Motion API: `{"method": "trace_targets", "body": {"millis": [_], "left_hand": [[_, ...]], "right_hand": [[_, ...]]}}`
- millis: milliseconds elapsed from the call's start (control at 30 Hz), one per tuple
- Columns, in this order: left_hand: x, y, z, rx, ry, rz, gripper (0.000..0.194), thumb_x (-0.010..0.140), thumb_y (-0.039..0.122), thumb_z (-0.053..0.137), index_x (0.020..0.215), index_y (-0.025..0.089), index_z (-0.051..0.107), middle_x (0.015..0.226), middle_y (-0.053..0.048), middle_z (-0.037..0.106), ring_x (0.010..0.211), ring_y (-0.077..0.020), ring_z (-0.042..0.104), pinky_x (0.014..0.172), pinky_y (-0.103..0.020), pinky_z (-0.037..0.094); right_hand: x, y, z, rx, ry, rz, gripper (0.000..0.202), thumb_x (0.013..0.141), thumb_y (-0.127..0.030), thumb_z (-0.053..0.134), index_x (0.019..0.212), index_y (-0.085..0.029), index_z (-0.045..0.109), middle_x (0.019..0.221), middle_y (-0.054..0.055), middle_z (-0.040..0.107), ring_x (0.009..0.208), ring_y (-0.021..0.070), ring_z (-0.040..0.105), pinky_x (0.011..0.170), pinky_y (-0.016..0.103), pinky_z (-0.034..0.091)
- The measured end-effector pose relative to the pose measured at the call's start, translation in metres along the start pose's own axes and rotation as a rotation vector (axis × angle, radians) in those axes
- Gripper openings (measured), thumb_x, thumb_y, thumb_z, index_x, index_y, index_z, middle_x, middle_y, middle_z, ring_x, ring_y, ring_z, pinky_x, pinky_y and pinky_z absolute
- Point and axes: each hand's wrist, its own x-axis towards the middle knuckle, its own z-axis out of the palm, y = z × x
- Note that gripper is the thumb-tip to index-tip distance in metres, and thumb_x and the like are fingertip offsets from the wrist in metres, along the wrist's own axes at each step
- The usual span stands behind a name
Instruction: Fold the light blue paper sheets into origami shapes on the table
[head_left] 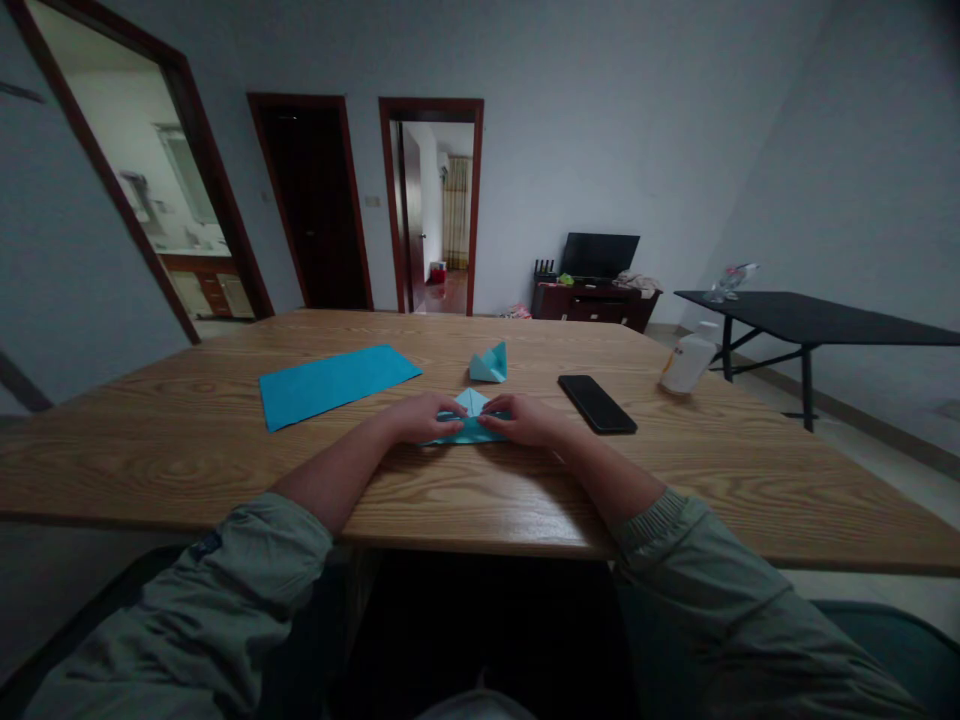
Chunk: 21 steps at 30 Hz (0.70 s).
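Note:
A partly folded sheet of blue paper [472,430] lies on the wooden table in front of me, its light pointed top facing away and a darker band along the near side. My left hand [426,418] grips its left side, fingers bent over the band. On the right side, my right hand [525,418] holds the same paper with thumb and fingers. Just beyond them stands a folded blue paper shape [489,363] with upright points, touched by neither hand. Some fingertips are hidden by the hands.
Flat blue paper [337,385] lies to the left on the table [480,500]. To the right are a black phone [597,404] and a white bottle [688,358]. A black table [832,315] stands farther right. A television [600,256] sits on a cabinet by the back wall.

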Motion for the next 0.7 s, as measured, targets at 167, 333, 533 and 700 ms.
{"method": "trace_targets", "body": {"millis": [167, 333, 533, 700], "left_hand": [[-0.001, -0.004, -0.004, 0.016, 0.054, -0.091, 0.031, 0.078, 0.032, 0.052, 0.101, 0.023, 0.070, 0.100, -0.002, 0.070, 0.090, -0.0187, 0.061, 0.082, -0.026, 0.044], [-0.001, -0.003, -0.008, -0.003, 0.121, -0.142, 0.035, 0.078, 0.034, 0.050, 0.106, 0.023, 0.068, 0.099, -0.002, 0.070, 0.087, -0.0178, 0.061, 0.080, -0.026, 0.046], [-0.001, -0.009, -0.008, -0.003, 0.154, -0.168, 0.034, 0.078, 0.031, 0.051, 0.107, 0.022, 0.067, 0.099, -0.004, 0.070, 0.087, -0.0178, 0.062, 0.079, -0.026, 0.046], [0.001, -0.013, -0.004, 0.022, 0.164, -0.194, 0.032, 0.076, 0.032, 0.056, 0.104, 0.023, 0.067, 0.099, -0.003, 0.069, 0.089, -0.0184, 0.061, 0.082, -0.028, 0.045]], "right_hand": [[0.001, 0.004, 0.000, -0.071, 0.059, 0.042, 0.037, 0.088, -0.046, 0.048, 0.101, -0.019, 0.070, 0.090, 0.006, 0.071, 0.077, 0.0196, 0.063, 0.070, 0.026, 0.044], [0.004, 0.009, 0.002, -0.117, 0.111, 0.039, 0.032, 0.088, -0.040, 0.048, 0.097, -0.018, 0.070, 0.089, 0.006, 0.071, 0.074, 0.0184, 0.063, 0.067, 0.025, 0.044], [0.008, 0.017, 0.007, -0.110, 0.168, 0.003, 0.028, 0.084, -0.029, 0.052, 0.105, -0.020, 0.067, 0.098, 0.005, 0.070, 0.084, 0.0190, 0.064, 0.075, 0.026, 0.046], [0.009, 0.018, 0.011, -0.124, 0.163, 0.007, 0.030, 0.082, -0.025, 0.054, 0.110, -0.022, 0.064, 0.099, 0.004, 0.070, 0.087, 0.0186, 0.063, 0.078, 0.027, 0.047]]}}
